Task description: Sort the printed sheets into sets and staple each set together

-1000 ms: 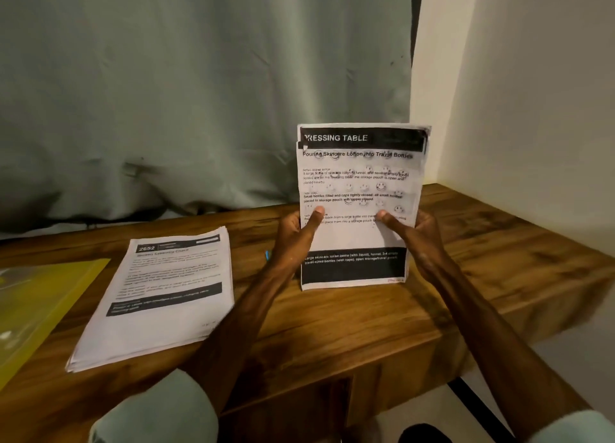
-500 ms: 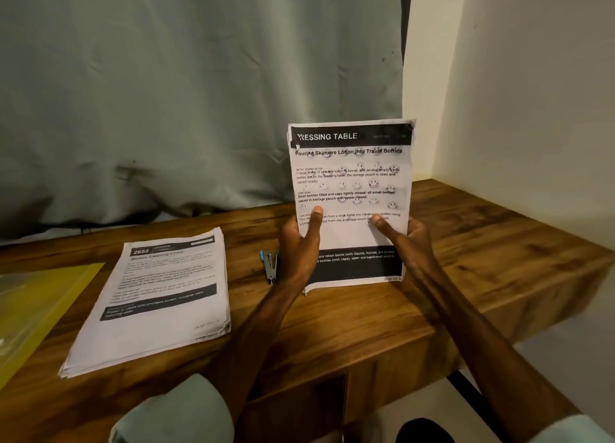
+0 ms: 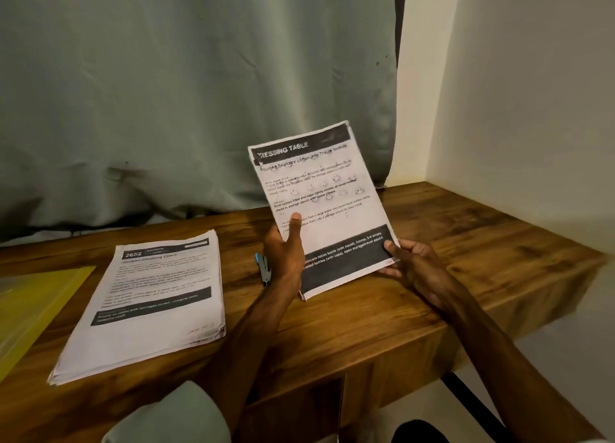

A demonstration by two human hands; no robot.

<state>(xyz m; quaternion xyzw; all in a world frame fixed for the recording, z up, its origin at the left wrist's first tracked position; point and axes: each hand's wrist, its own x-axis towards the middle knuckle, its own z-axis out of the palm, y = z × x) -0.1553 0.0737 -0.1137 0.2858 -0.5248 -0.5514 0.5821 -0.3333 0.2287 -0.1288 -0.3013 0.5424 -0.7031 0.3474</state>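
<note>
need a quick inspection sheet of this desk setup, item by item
surface: wooden desk, bare at its right end
job's things: held set tilted, lower corner on or near the desk; stack lying flat at left; stapler between them, partly hidden by the left hand
clutter: yellow folder at far left
grip: left hand holds the set's left edge, thumb on the front; right hand holds its lower right corner
cables: nothing seen
surroundings: grey-green curtain behind, pale wall at right
</note>
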